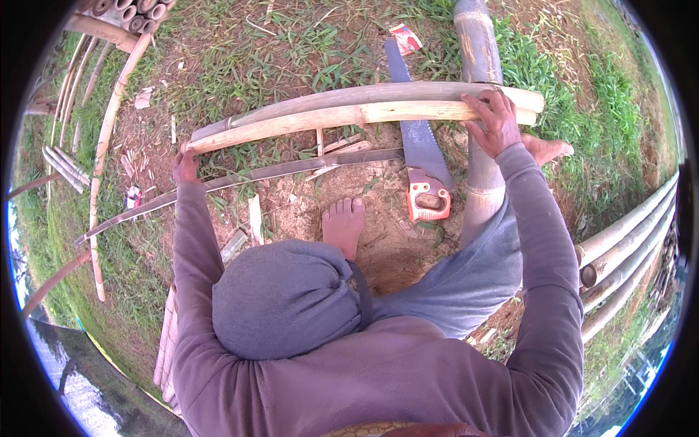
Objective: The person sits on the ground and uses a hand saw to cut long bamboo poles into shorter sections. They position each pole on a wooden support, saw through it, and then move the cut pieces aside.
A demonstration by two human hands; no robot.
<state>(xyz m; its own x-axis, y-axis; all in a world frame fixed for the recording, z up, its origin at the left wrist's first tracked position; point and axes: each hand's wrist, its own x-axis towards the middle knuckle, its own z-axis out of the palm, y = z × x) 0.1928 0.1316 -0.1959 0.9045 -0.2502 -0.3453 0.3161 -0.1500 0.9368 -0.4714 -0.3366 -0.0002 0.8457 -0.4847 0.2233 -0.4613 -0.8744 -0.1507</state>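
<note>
Two long split bamboo pieces lie side by side across the view in front of me. The farther one (328,99) is greyish, the nearer one (328,116) pale yellow. My left hand (186,166) is closed round the left end of the nearer piece. Near the other end, my right hand (498,125) grips the pale piece, its fingers also touching the grey one. That end rests over a thick bamboo pole (483,62). Beneath the pieces, a handsaw (420,149) with an orange handle lies on the ground, its blade partly covered.
A long dark strip (269,170) lies on the ground between my arms. Cut bamboo poles (619,251) are stacked at right; more pole ends (138,16) show at upper left. A red wrapper (406,39) lies in the grass. My bare foot (343,224) stands near wood scraps.
</note>
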